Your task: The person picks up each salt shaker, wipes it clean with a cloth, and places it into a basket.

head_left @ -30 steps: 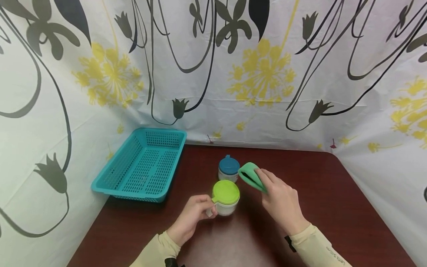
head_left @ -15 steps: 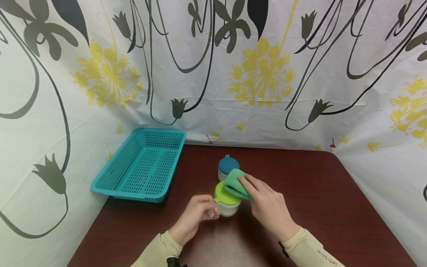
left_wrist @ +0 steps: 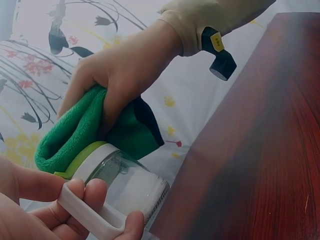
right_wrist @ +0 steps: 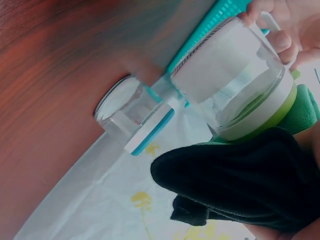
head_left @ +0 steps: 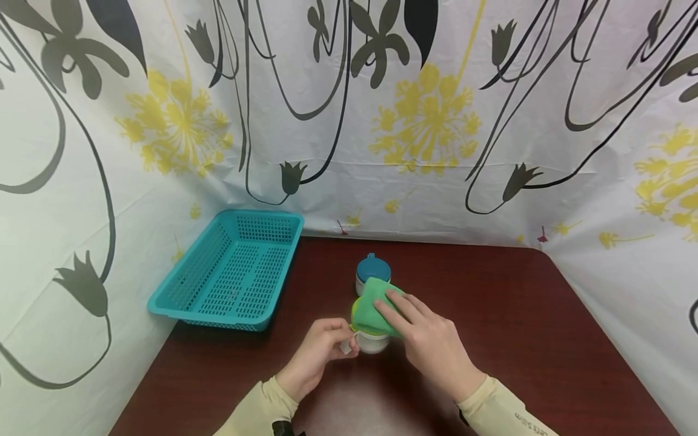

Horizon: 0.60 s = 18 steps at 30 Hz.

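My left hand (head_left: 319, 357) grips the white handle (left_wrist: 90, 212) of a glass seasoning jar (left_wrist: 142, 187) with a lime-green lid and white contents. In the head view a folded green cloth (head_left: 373, 309) covers most of that lid. My right hand (head_left: 438, 351) holds the cloth against the lid, with thumb and fingers pinching it in the left wrist view. The cloth's dark side (right_wrist: 230, 180) faces the right wrist camera. Just behind stands a second, similar jar with a blue lid (head_left: 374, 270), its glass body (right_wrist: 122, 105) showing in the right wrist view.
A turquoise plastic basket (head_left: 155, 303) sits at the back left of the dark red wooden table (head_left: 518, 339). A white curtain (head_left: 338, 139) with flower prints hangs behind the table and along its sides.
My right hand has moved left with the cloth, from beside the jars onto the green lid. The green-lidded jar has shifted very slightly right; my left hand keeps its grip on the handle.
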Each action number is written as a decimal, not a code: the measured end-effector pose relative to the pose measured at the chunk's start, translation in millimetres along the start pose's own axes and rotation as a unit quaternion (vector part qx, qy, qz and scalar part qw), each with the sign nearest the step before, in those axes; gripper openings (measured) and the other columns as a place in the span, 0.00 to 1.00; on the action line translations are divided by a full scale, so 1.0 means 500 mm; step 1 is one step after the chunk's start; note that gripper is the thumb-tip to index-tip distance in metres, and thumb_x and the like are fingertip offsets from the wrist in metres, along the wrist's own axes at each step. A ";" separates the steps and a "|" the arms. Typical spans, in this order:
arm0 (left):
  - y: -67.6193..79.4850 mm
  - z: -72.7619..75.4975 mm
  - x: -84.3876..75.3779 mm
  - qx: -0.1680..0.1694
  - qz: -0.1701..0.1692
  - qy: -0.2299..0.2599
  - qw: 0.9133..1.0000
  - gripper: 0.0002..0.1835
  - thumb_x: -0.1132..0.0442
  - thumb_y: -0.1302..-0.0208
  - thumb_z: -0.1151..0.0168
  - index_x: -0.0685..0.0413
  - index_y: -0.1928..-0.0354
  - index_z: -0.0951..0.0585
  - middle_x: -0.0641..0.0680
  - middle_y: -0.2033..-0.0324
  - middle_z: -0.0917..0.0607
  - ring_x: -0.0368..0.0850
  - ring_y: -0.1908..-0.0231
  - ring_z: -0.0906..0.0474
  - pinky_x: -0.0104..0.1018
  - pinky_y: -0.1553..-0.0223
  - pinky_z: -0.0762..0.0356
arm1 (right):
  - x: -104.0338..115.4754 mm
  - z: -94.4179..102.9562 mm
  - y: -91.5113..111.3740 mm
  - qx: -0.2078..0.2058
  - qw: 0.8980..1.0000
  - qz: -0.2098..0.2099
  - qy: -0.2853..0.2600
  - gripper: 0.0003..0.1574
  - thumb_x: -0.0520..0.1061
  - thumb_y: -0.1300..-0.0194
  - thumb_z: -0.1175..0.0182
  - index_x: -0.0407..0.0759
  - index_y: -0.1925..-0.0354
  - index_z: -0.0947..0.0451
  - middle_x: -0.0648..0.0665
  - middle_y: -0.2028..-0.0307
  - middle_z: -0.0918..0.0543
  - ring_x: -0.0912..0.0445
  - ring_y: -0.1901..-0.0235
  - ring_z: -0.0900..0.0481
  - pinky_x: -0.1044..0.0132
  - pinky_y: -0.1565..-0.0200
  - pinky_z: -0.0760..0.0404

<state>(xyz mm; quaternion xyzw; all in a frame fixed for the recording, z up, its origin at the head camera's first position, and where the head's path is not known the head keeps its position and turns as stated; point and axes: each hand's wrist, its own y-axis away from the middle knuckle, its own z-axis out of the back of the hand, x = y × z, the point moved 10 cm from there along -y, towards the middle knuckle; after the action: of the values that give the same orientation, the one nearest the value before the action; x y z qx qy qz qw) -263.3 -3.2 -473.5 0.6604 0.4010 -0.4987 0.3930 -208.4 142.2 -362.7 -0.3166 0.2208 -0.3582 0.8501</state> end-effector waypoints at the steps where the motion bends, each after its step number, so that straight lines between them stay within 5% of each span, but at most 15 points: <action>1: 0.000 0.000 0.000 0.000 0.000 0.001 1.000 0.07 0.69 0.40 0.43 0.64 0.75 0.23 0.56 0.76 0.21 0.49 0.69 0.21 0.48 0.57 0.17 | 0.005 0.002 0.000 -0.003 1.000 0.007 0.000 0.49 0.25 0.55 0.45 0.52 0.35 0.22 0.44 0.38 0.21 0.45 0.49 0.17 0.58 0.84 0.22; 12: 0.003 -0.001 -0.004 0.003 0.001 -0.012 1.000 0.05 0.69 0.44 0.42 0.58 0.74 0.19 0.53 0.76 0.20 0.47 0.68 0.21 0.48 0.56 0.18 | 0.041 0.022 -0.008 -0.032 0.997 0.063 -0.014 0.37 0.33 0.37 0.63 0.47 0.37 0.20 0.41 0.38 0.21 0.40 0.45 0.20 0.45 0.60 0.16; 18: 0.008 0.002 -0.002 -0.002 0.002 -0.029 1.000 0.05 0.71 0.46 0.43 0.62 0.74 0.18 0.56 0.76 0.18 0.49 0.69 0.20 0.50 0.58 0.18 | 0.041 0.011 0.001 -0.010 0.997 0.078 -0.017 0.41 0.29 0.45 0.59 0.47 0.36 0.22 0.41 0.37 0.22 0.40 0.43 0.21 0.47 0.63 0.15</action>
<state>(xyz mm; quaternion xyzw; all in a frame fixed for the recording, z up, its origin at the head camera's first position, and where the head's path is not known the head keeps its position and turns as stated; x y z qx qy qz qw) -260.3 -5.6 -472.4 0.6456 0.3892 -0.5163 0.4065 -191.3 129.1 -362.1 -0.3131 0.2337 -0.2834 0.8758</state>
